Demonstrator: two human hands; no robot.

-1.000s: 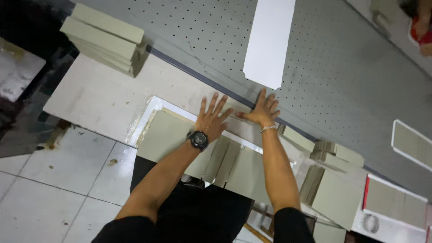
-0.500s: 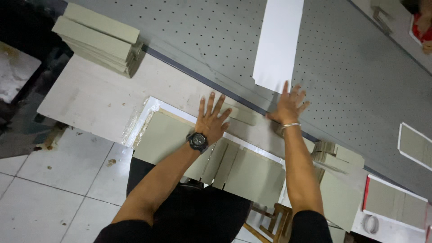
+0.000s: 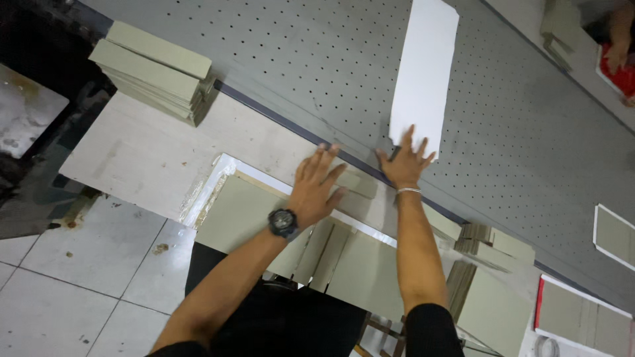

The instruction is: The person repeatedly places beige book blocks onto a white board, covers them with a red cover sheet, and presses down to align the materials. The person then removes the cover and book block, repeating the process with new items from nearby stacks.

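My left hand [image 3: 316, 186], with a black watch on the wrist, lies flat with fingers spread on grey-green cardboard panels [image 3: 246, 213] that rest on a white sheet [image 3: 221, 175]. Its fingertips touch a small grey board strip [image 3: 355, 182]. My right hand [image 3: 405, 162], wearing a thin bracelet, is flat and spread at the near end of a long white paper strip [image 3: 424, 73] on the grey perforated table [image 3: 317, 73]. Neither hand grips anything.
A stack of grey boards [image 3: 153, 69] sits at the far left of the pale bench [image 3: 139, 158]. More board pieces [image 3: 493, 248] lie at the right, with a red-edged board [image 3: 575, 311]. Another person's hand [image 3: 618, 56] rests on something red at top right.
My right hand has slid forward from the cardboard panels onto the perforated table, reaching the near end of the white strip. My left hand stays pressed on the panels.
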